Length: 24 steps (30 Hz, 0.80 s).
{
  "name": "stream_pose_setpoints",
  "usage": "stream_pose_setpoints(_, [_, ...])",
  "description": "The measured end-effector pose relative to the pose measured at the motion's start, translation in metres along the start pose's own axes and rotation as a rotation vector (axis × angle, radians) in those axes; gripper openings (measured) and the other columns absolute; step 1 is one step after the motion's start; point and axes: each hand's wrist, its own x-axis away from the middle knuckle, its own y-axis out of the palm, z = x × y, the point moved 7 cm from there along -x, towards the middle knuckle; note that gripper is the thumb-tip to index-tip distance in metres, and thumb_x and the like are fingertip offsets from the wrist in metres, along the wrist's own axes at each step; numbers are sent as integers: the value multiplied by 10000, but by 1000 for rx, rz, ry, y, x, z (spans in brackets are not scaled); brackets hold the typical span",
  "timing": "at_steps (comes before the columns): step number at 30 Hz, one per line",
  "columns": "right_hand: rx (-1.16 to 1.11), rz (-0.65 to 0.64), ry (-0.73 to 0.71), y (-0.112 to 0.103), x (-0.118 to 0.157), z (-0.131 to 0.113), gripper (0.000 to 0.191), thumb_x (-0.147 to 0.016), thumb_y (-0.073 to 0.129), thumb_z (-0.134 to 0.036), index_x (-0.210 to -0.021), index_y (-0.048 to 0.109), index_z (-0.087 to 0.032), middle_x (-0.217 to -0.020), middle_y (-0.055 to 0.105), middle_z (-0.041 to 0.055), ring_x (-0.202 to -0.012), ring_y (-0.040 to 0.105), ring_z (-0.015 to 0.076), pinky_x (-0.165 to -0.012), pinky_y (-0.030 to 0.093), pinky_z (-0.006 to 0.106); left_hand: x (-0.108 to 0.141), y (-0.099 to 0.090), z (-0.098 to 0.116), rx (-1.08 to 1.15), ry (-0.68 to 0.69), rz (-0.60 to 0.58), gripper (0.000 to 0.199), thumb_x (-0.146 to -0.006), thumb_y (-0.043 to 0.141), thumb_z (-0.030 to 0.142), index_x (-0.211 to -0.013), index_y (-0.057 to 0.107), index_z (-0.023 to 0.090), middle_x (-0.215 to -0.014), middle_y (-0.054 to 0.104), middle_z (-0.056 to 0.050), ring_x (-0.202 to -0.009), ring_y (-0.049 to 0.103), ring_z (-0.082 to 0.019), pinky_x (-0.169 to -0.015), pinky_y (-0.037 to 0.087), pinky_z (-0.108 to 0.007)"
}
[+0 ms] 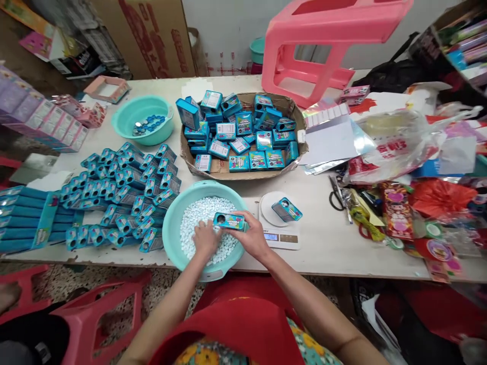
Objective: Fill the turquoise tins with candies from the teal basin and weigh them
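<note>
Red cloth (236, 322) fronts the round turquoise plastic basin (171, 223); over its white pellets (194, 212), the right hand (252, 235) pinches 1 blue oblong box (233, 222) crosswise, holed end toward the left hand (206, 240), grip unclear.

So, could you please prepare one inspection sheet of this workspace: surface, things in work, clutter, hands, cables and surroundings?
Surface: white table, front edge looks chipped.
Things in work: front basin with white pieces; back basin with small blue parts; digital scale bearing one blue box; carton of more boxes; boxes with round holes grouped at left.
Clutter: scissors, plastic bag and packets crowd the right side.
Hands: right hand holds another box over the front basin; left hand has its fingers among the white pieces.
Cables: nothing seen.
Surroundings: pink stool at the table's far side, cardboard behind.
</note>
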Motion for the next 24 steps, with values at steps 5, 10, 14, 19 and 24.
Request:
stream_pose_setpoints(5, [23, -4, 30, 9, -4, 5, 335, -673, 730, -301, -978, 626, -212, -966, 650, 32, -932, 606, 204, -846, 462, 339, 8, 15, 15, 234, 137, -59, 308, -796, 529, 422, -1014, 618, 224, -956, 610, -124, -892, 585, -280, -737, 431, -360])
stream_pose_setpoints(10, [78, -21, 21, 10, -4, 10, 339, -683, 717, -326, -990, 620, -221, -979, 647, 39, -943, 604, 218, -839, 466, 357, -7, -7, -20, 961, -49, -52, 251, -686, 645, 437, -721, 605, 191, -556, 524, 14, -495, 496, -140, -467, 370, -220])
stream_pose_setpoints(14, [183, -50, -15, 18, -5, 14, 322, -696, 695, -281, -1002, 612, -229, -980, 639, 36, -954, 590, 225, -846, 455, 367, -3, -41, -13, 1495, -169, -98, 309, -683, 653, 446, -783, 560, 169, -555, 474, 50, -371, 357, -61, -341, 248, -170])
stream_pose_setpoints(19, [328, -158, -56, 40, -4, 11, 314, -688, 651, -167, -994, 610, -225, -948, 637, 43, -935, 577, 235, -830, 449, 377, -1, -90, 12, 1790, -21, 75, 211, -735, 592, 369, -775, 542, 167, -704, 577, -11, -555, 552, -105, -520, 442, -221])
stream_pose_setpoints(24, [325, -177, -67, 43, -1, -9, 317, -703, 676, -216, -1010, 603, -238, -965, 640, 45, -938, 584, 238, -818, 450, 367, -4, -104, 12, 1807, 7, 237, 180, -753, 576, 351, -725, 544, 176, -718, 589, -4, -658, 621, -142, -667, 488, -282])
